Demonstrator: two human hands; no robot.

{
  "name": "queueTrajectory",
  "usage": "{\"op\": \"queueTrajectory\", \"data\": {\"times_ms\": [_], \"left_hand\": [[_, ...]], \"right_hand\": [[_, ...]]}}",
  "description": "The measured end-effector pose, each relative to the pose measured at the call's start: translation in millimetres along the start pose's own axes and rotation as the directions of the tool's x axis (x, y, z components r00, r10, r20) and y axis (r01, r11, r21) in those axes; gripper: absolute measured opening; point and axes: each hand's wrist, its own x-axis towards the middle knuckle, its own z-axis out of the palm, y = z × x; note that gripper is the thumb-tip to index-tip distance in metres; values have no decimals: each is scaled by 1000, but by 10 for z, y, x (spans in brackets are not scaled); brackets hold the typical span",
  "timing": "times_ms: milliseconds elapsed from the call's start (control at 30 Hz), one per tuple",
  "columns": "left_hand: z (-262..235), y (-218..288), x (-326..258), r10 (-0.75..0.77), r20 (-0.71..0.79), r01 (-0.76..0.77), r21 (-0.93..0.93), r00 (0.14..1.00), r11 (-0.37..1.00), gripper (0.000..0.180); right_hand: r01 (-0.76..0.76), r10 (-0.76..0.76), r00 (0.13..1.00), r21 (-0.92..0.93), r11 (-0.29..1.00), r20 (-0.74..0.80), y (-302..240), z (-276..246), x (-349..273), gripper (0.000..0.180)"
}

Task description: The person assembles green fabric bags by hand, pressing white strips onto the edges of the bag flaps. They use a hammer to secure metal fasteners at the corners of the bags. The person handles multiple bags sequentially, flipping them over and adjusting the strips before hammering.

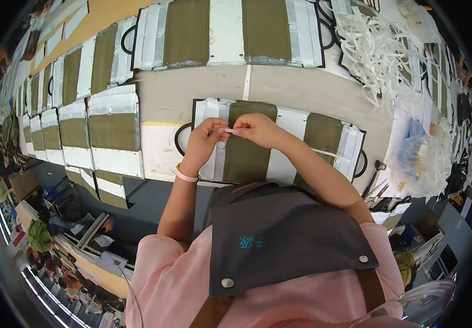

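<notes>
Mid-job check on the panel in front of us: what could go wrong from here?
The narrow white strip pinched between the left hand and right hand could slip, and might be hard to spot against white parts of the panel.

The loose white strips at the upper right lie tangled, so pulling one could drag others along.

The hammer-like tool near the right forearm might get knocked.
</notes>
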Motion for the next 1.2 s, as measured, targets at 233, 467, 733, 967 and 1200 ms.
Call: {"op": "queueTrajectory", "data": {"times_ms": [233,467,733,967,1200], "left_hand": [[-194,57,310,138,-308,-89,166,941,982,17],[-253,-27,348,151,-448,-157,24,881,987,17],[-126,-127,135,601,-182,-232,806,778,544,32],[30,-235,121,645,29,-223,949,763,222,42],[51,-281,176,611,81,-209,968,787,140,48]], "right_hand": [[-40,30,979,-47,998,-203,-100,7,379,15],[-135,115,960,-60,989,-256,3,12,653,14],[-206,202,957,1,979,-210,34,-70,689,16],[-344,353,923,84,935,-156,-14,-139,741,13],[-322,326,930,54,945,-172,-23,-146,758,13]]}}
